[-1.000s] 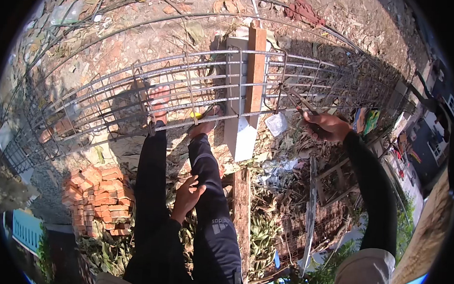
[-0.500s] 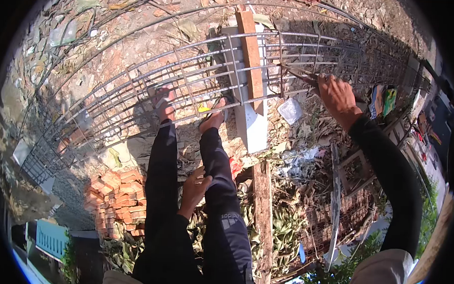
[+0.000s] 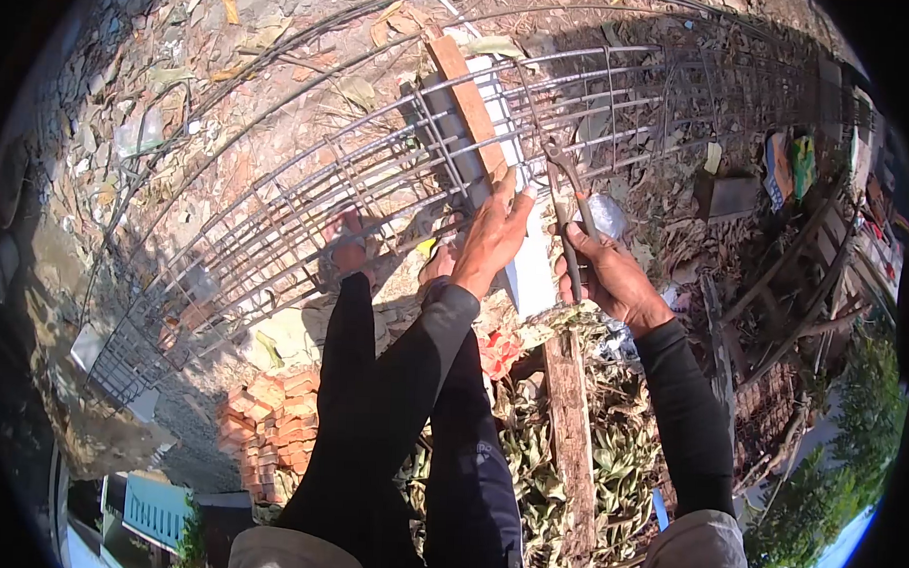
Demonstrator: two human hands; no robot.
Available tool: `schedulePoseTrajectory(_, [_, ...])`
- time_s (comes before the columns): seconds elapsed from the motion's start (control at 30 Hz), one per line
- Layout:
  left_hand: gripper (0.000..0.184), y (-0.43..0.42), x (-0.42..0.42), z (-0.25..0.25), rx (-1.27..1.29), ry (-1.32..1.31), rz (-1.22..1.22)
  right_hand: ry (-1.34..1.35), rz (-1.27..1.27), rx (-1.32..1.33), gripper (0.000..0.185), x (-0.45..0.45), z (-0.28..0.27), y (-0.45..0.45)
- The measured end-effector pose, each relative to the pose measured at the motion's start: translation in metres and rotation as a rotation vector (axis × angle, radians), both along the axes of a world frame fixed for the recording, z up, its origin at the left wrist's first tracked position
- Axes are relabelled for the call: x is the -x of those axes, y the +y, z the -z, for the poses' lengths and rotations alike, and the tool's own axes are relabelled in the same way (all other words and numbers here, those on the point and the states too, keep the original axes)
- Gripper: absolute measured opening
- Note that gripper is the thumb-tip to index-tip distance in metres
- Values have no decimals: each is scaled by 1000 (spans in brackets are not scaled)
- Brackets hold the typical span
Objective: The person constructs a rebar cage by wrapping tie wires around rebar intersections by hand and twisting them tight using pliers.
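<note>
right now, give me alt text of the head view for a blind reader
A person's right hand holds pincers at a steel cage; their left hand is at its edge, by a wood strip. Bricks lie stacked at lower left.

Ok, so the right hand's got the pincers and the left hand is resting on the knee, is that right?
Not quite: the head view shows the left hand reaching to the rebar cage, by the near end of the wooden piece. The right hand does have the pincers.
</note>
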State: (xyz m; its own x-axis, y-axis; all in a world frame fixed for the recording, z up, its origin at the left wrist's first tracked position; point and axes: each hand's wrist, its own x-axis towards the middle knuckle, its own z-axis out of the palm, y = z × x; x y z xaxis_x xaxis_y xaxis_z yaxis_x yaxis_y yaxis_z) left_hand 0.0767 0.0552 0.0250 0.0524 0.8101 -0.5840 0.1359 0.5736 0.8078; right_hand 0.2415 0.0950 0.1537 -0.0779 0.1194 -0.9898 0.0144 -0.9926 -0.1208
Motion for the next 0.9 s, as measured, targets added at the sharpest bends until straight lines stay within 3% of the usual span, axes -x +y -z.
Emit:
schedulePoseTrajectory(0.03, [59, 5, 7, -20, 120, -84, 88, 43, -35, -8, 44, 3, -5, -7])
schedulePoseTrajectory(0.13, [51, -12, 26, -48, 164, -193, 0, 14, 36, 28, 47, 18, -24, -39])
schedulePoseTrajectory(0.2, [41, -47, 40, -61, 394, -385, -311, 66, -47, -114, 60, 15, -22, -68])
schedulePoseTrajectory(0.27, [36, -63, 76, -90, 505, -410, -377, 42, -54, -155, 63, 16, -21, -87])
schedulePoseTrajectory(0.4, [38, -97, 150, -119, 625, -292, -476, -243, -285, -199, 54, -6, 8, -126])
schedulePoseTrajectory(0.5, [42, -111, 182, -124, 673, -269, -468, -519, -359, -517, 54, -17, 69, -193])
schedulePoseTrajectory(0.63, [51, -107, 166, -133, 791, -250, -411, -804, -787, -520, 62, -11, 129, -219])
schedulePoseTrajectory(0.73, [51, -116, 153, -121, 739, -317, -344, -1025, -890, -508, 72, 7, 155, -221])
schedulePoseTrajectory(0.77, [46, -110, 144, -124, 712, -247, -280, -1029, -845, -504, 79, 19, 151, -213])
schedulePoseTrajectory(0.8, [42, -103, 135, -127, 684, -180, -221, -1034, -705, -651, 63, 33, 141, -202])
schedulePoseTrajectory(0.9, [37, -107, 102, -121, 493, -73, -86, -412, -59, -500, 40, 80, 75, -168])
